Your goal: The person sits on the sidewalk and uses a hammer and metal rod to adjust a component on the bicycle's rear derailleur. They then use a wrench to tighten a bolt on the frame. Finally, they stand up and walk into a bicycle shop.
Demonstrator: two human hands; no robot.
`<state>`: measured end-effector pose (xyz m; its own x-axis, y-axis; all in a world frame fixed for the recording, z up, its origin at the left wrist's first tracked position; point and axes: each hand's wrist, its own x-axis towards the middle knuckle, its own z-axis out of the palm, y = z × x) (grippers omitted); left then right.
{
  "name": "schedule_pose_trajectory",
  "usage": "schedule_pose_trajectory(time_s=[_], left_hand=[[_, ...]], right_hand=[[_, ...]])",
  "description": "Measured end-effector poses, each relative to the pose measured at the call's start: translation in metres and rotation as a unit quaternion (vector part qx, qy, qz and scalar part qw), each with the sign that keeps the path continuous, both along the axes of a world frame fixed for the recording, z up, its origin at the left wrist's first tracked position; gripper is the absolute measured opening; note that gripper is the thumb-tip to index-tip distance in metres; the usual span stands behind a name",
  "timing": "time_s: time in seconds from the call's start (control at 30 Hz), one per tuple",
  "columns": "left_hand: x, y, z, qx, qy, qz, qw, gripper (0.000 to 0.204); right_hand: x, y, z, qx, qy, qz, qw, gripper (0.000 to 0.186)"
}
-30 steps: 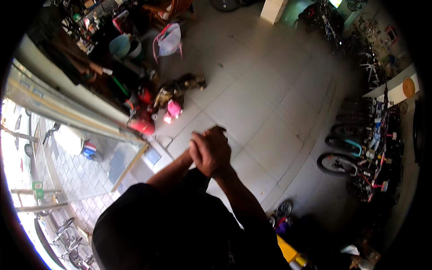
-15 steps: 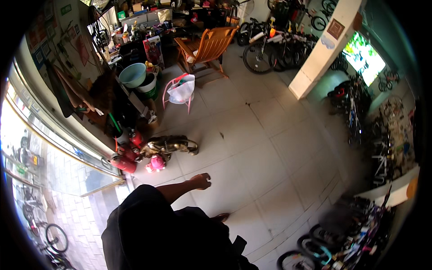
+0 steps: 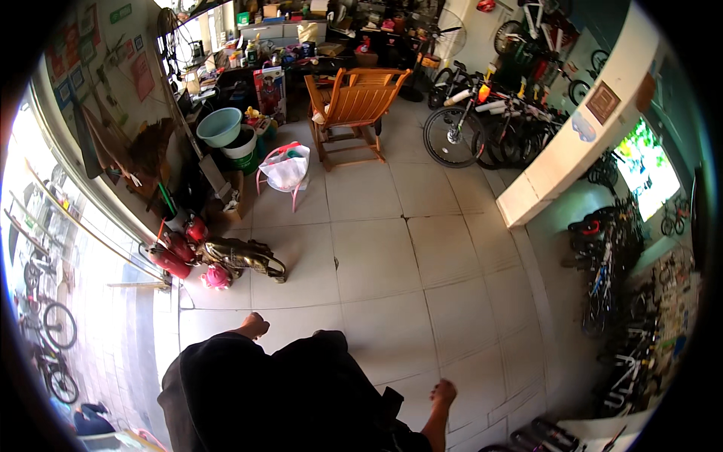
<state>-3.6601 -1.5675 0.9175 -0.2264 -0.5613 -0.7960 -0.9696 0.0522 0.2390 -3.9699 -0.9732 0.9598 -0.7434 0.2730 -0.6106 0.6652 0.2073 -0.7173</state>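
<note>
My left hand (image 3: 254,325) hangs over the tiled floor (image 3: 376,260) in front of my dark clothing, its fingers curled in with nothing visible in them. Close beyond it are a small pink figure (image 3: 217,276) and a bronze-coloured animal statue (image 3: 245,256). To the lower right, my right hand (image 3: 444,392) is held over the tiles. Its fingers are loosely curled too, and I see no object in it. Neither hand touches anything.
Red fire extinguishers (image 3: 172,260) stand by the left doorway. Ahead are a small chair with a white bag (image 3: 288,172), a wooden rocking chair (image 3: 363,102) and a cluttered workbench (image 3: 282,56). A pillar (image 3: 553,166) rises at right, near rows of bicycles (image 3: 456,135).
The view has shifted, and the statue now appears further left. My left hand has drawn back toward my body. My right hand has come into view at the lower right.
</note>
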Motion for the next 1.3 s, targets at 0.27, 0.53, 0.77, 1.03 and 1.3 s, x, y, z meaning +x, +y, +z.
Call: schedule_pose_trajectory(time_s=[0.27, 0.53, 0.77, 1.03, 1.3], left_hand=[[-0.207, 0.046, -0.14, -0.08, 0.059, -0.033, 0.994, 0.035], [-0.557, 0.057, 0.0, -0.021, 0.162, -0.059, 0.985, 0.052], [-0.766, 0.101, -0.041, -0.098, 0.16, -0.087, 0.978, 0.043], [-0.797, 0.249, -0.055, 0.091, 0.151, 0.014, 0.984, 0.018], [-0.965, 0.319, -0.137, 0.016, 0.12, -0.381, 0.917, 0.024]], right_hand=[[-0.205, 0.074, -0.035, 0.204, 0.095, 0.191, 0.955, 0.021], [-0.268, 0.066, -0.05, 0.252, -0.102, 0.312, 0.91, 0.018], [-0.423, 0.164, -0.061, 0.243, -0.132, 0.247, 0.929, 0.017], [-0.691, 0.303, -0.105, 0.313, -0.212, 0.368, 0.85, 0.015], [-0.982, 0.32, -0.009, 0.294, 0.147, 0.134, 0.935, 0.049]])
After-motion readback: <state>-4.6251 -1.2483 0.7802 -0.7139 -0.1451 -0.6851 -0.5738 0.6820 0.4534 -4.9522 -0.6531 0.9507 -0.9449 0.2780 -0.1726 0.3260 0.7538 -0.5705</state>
